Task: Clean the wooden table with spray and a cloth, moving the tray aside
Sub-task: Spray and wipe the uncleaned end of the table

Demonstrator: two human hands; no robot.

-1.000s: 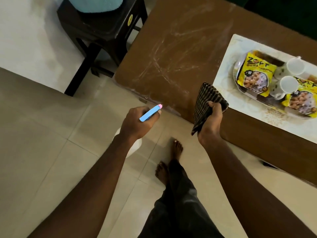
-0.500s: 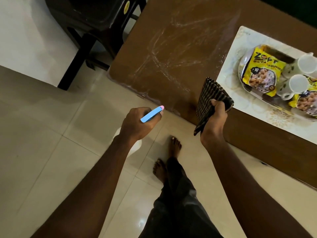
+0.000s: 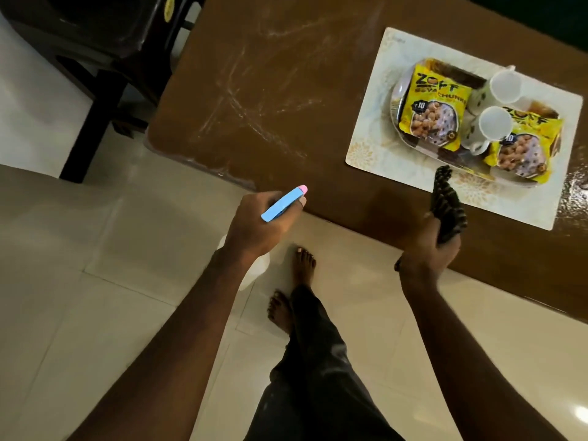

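Note:
A brown wooden table (image 3: 286, 90) with whitish streaks fills the upper middle. My left hand (image 3: 257, 222) grips a spray bottle by its blue head with a pink nozzle (image 3: 284, 203), just off the table's near edge; the white bottle body (image 3: 254, 272) shows below my wrist. Over the table's near edge, my right hand (image 3: 428, 243) holds a dark striped cloth (image 3: 447, 206), close to the near edge of a pale patterned tray (image 3: 375, 122). The tray carries two yellow snack packets (image 3: 434, 111) and two white cups (image 3: 496, 122).
A dark plastic stool (image 3: 105, 43) stands on the tiled floor at the table's left end. My bare feet (image 3: 304, 265) are on the pale tiles close to the table's near edge. The table's right part looks wet and shiny (image 3: 576, 192).
My right hand has carried the cloth to the right along the table edge, towards the tray. The left hand with the spray bottle has stayed by the table's near edge.

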